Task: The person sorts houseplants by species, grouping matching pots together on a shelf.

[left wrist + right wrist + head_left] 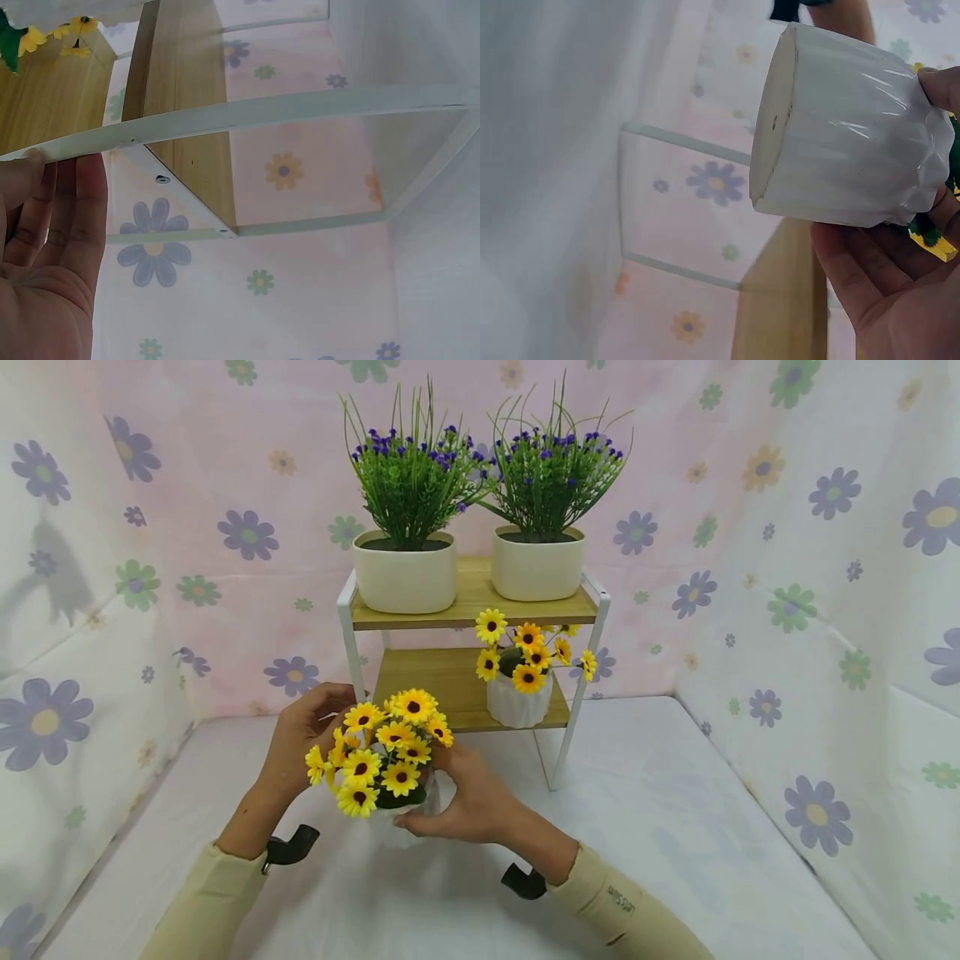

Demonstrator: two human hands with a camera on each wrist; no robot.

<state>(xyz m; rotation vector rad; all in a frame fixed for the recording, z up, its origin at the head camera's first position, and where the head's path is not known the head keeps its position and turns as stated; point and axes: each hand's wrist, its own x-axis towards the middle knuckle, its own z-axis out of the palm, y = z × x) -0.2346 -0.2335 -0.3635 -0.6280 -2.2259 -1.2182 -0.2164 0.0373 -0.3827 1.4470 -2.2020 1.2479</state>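
My right hand [480, 797] grips a white fluted pot [847, 127] of yellow artificial sunflowers [393, 739], holding it off the table in front of the shelf's left side. In the right wrist view the pot's flat underside shows, thumb and fingers on opposite sides near its rim. My left hand [300, 739] holds the front left leg [90, 142] of a two-tier wooden shelf [427, 681] with a white metal frame, thumb on one side and fingers on the other. In the head view the sunflowers partly hide the left fingers.
A second white pot [519, 703] of sunflowers stands at the lower tier's right. Two cream planters [405, 578] [537, 568] with purple flowers and tall grass stand on the top tier. Flower-printed cloth [247, 535] surrounds the white tabletop [675, 827] at the back and sides.
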